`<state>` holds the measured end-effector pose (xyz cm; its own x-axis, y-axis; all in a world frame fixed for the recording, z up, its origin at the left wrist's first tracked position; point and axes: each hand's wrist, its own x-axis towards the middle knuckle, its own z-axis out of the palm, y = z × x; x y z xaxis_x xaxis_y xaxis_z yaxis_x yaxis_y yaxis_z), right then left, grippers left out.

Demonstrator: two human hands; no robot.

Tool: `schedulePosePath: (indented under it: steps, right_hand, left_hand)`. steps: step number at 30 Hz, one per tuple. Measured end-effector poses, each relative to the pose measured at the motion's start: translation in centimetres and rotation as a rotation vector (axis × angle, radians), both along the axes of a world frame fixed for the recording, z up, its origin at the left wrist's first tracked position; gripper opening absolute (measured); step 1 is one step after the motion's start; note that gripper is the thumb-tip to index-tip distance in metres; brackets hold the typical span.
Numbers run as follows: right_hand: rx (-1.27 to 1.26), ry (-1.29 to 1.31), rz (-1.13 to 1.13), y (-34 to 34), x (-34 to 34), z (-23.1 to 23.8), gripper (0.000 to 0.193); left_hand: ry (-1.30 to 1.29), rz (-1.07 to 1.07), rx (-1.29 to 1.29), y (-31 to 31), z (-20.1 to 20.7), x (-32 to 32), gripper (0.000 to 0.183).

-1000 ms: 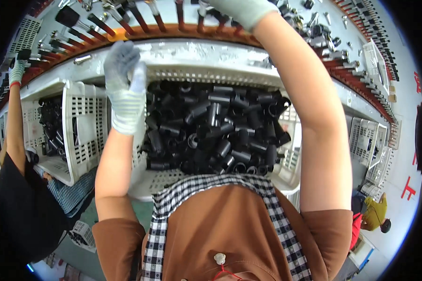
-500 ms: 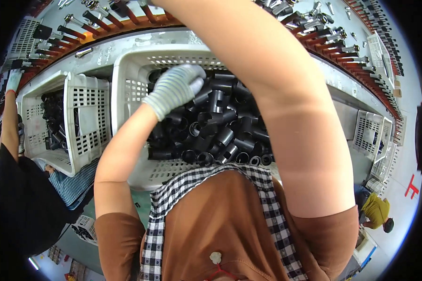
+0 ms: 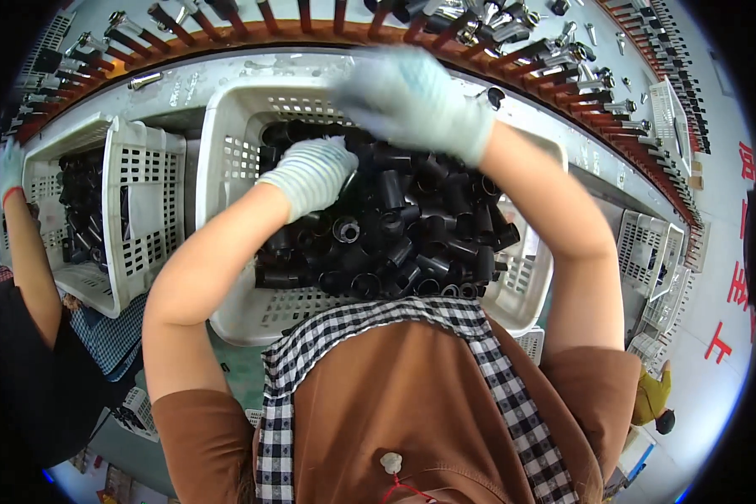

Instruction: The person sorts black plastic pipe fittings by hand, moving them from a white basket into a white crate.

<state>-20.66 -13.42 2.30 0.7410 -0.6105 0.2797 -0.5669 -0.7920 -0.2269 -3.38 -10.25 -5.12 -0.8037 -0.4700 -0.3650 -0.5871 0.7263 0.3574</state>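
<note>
A large white plastic basket [image 3: 525,290] stands before me, filled with short black tube-shaped sleeves [image 3: 433,231]. My left hand [image 3: 311,178], in a striped white glove, is down among the sleeves on the left side of the heap. Its fingers are curled, and what they hold, if anything, is hidden against the black parts. Over the far side of the basket, above the heap, is my gloved right hand [image 3: 428,105]. Motion smears it, with a dark blur at its fingertips, so neither its grip nor any held thing can be made out.
Beyond the basket runs a curved rack [image 3: 269,34] of upright red-brown rods, several topped with black or metal parts. Loose chrome fittings [image 3: 508,25] lie behind it. At left, a person's gloved hand [image 3: 11,168] reaches past another white basket [image 3: 147,218]. Another basket [image 3: 647,252] stands at right.
My right arm has drawn back from the rack toward the basket, bringing the hand into view. My left hand has moved slightly nearer and lower into the sleeves.
</note>
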Motion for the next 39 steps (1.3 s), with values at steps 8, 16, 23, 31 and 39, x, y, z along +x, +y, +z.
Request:
schedulePosePath:
  steps: [8, 16, 23, 31, 39]
  right_hand:
    - [0.287, 0.357, -0.612, 12.0, -9.9, -10.4, 0.027]
    - [1.06, -0.288, -1.015, 11.8, -6.2, -9.2, 0.048]
    - [0.619, -0.346, -0.86, 9.9, -3.7, -11.4, 0.04]
    - [-0.183, -0.261, -0.81, 1.7, -8.5, 5.3, 0.025]
    - [-0.079, 0.066, -0.863, -7.0, -4.1, 5.5, 0.033]
  left_hand:
    - [0.644, 0.378, 0.304, -3.3, 6.6, 1.6, 0.033]
    - [1.455, 0.614, 0.186, -10.0, 9.5, -1.0, 0.016]
    - [1.064, 0.458, -0.778, -20.0, 5.9, -0.8, 0.028]
    - [0.994, 0.837, -0.676, -21.8, 3.0, 6.7, 0.028]
    - [0.893, 0.803, -0.967, -18.3, 2.0, 10.2, 0.06]
